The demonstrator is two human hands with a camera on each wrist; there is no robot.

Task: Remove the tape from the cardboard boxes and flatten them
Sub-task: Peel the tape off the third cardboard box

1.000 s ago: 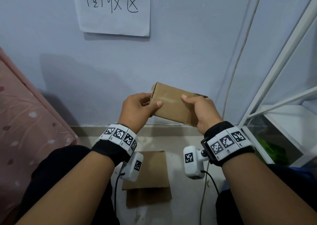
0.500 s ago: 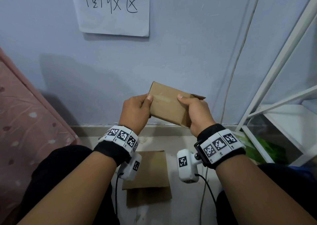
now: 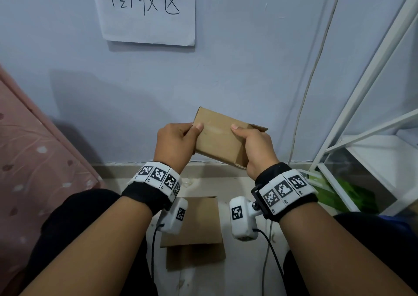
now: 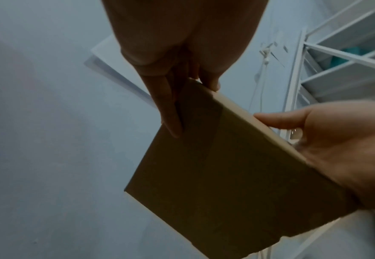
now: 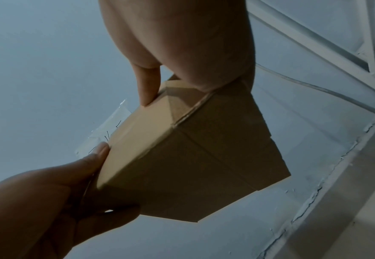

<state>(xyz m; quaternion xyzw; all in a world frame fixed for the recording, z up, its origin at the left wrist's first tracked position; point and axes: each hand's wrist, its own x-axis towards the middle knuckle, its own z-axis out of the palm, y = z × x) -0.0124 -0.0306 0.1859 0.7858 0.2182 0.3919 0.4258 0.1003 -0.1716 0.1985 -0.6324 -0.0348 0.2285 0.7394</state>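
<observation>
A small brown cardboard box (image 3: pixel 220 137) is held in the air in front of the wall, tilted down to the right. My left hand (image 3: pixel 178 141) grips its left end, thumb on the near face. My right hand (image 3: pixel 255 146) grips its right end, where a small flap sticks out. From the left wrist view the box (image 4: pixel 226 175) shows its dark underside, with fingers (image 4: pixel 168 108) along its edge. From the right wrist view the box (image 5: pixel 193 154) shows folded end flaps under my right thumb. Flattened cardboard (image 3: pixel 194 230) lies on the floor below.
A paper sign (image 3: pixel 148 11) hangs on the blue wall. A white metal rack (image 3: pixel 371 106) stands at the right, with something green (image 3: pixel 346 191) at its foot. A white cable (image 3: pixel 309 76) runs down the wall. Pink fabric (image 3: pixel 29 160) fills the left side.
Both hands have shifted slightly left with the box, and the box has tipped a little. My left thumb has slid back toward the box's left edge.
</observation>
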